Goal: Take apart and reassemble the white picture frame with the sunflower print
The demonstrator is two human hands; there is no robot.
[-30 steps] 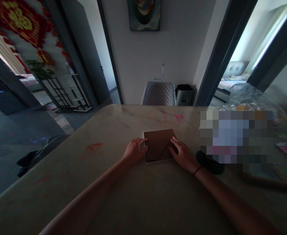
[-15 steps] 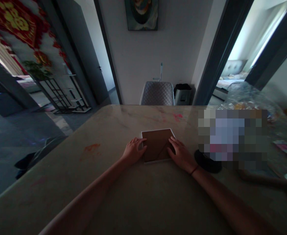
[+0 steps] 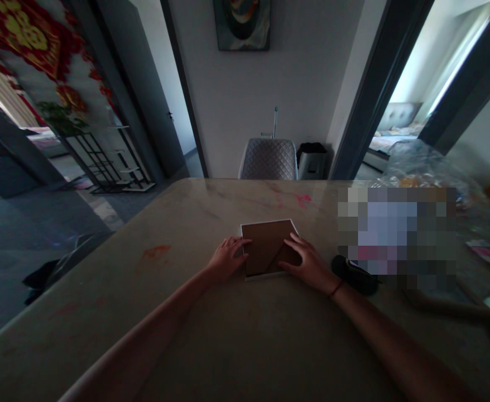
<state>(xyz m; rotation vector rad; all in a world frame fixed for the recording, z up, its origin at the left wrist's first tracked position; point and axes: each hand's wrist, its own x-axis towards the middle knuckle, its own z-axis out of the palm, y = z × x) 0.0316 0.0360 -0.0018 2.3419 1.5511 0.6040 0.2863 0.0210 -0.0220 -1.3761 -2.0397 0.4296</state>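
Lying flat on the table is a picture frame [image 3: 264, 240], brown backing up, with a thin white rim. A diagonal line, perhaps a stand flap, crosses the backing near its lower right. My left hand [image 3: 227, 258] rests at the frame's left edge, fingers and thumb apart, fingertips just over the rim. Over the right side lies my right hand [image 3: 307, 262], thumb and fingers spread on or just above the backing. A dark cord circles that wrist.
The stone-patterned table [image 3: 153, 312] bears orange and pink stains. Right of my right hand lies a black object [image 3: 356, 278], beside a pixelated area and clear plastic wrapping [image 3: 421, 162]. A quilted chair [image 3: 269, 159] and a bin [image 3: 312, 162] stand beyond the far edge.
My right hand has shifted slightly left, its thumb and fingers reaching further over the backing. My left hand and the frame have barely moved.
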